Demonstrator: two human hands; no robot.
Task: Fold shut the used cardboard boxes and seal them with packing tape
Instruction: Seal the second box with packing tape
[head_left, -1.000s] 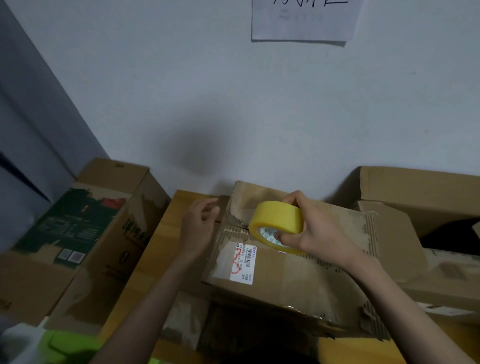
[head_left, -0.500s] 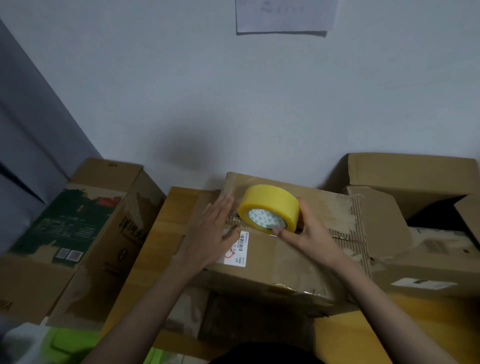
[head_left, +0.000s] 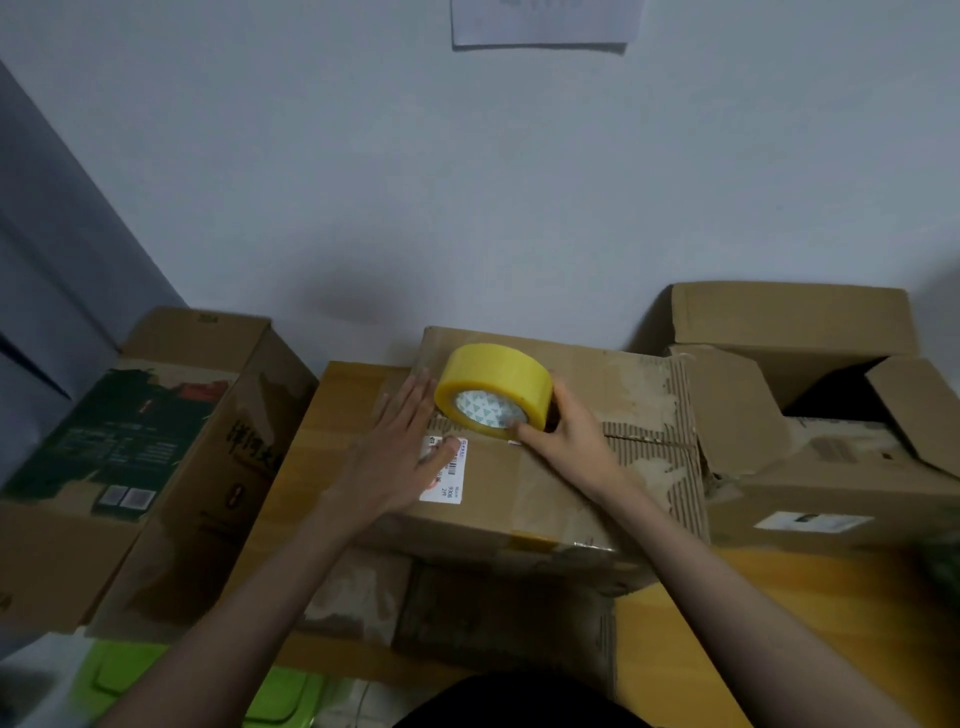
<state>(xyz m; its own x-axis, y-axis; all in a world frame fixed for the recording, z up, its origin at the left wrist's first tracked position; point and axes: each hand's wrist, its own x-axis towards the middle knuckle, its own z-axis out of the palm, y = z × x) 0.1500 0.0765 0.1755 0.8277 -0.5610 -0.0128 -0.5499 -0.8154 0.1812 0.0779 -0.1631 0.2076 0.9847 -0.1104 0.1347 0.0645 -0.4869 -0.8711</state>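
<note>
A worn brown cardboard box (head_left: 597, 499) with its top flaps folded down sits on the wooden table (head_left: 337, 405) in front of me. A white shipping label (head_left: 447, 483) is stuck on its top. My left hand (head_left: 400, 457) lies flat with straight fingers on the box top, partly over the label. My right hand (head_left: 566, 441) grips a yellow roll of packing tape (head_left: 493, 384), which stands on edge on the flap seam just right of the left hand's fingertips.
A brown box with green print (head_left: 156, 441) stands at the left. At the right is an open cardboard box (head_left: 831, 415) with raised flaps. A flattened piece of cardboard (head_left: 467, 608) lies under the middle box. Green plastic (head_left: 135, 680) shows at the bottom left. The wall is close behind.
My left hand went from the box's left edge to lying flat on top over the label. The tape roll moved slightly back and left along the seam in my right hand.
</note>
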